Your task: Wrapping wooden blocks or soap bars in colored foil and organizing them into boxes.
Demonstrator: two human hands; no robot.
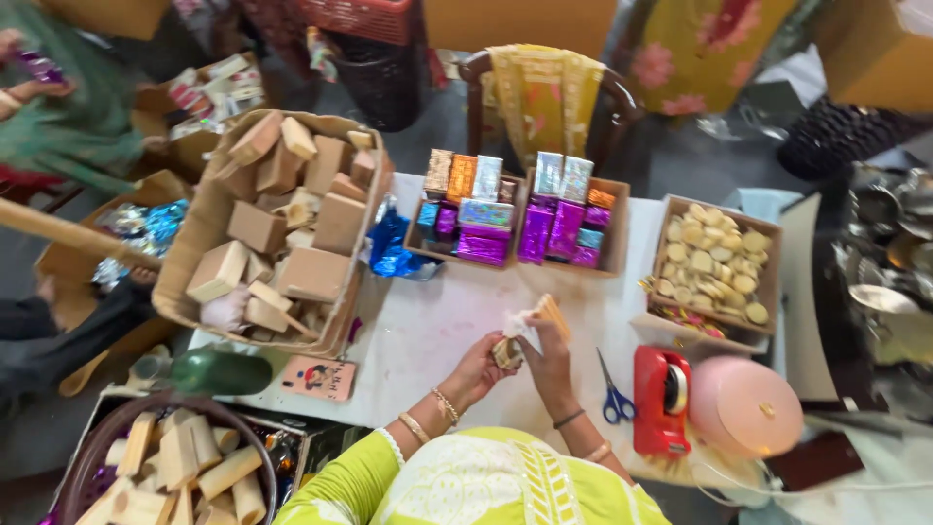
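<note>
Soap bar (pixel 506 351) sits pinched in my left hand (pixel 478 367), right hand (pixel 546 352) gripping the wrapper (pixel 540 316) over the bench (pixel 437 331). Mid-wrap, I'd say; next needs a snug fold.

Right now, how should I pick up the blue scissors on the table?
Take the scissors by the blue loop handles, coming from the near edge by the person. They lie flat with handles toward that edge and blades pointing away, beside the red tape dispenser.
</note>
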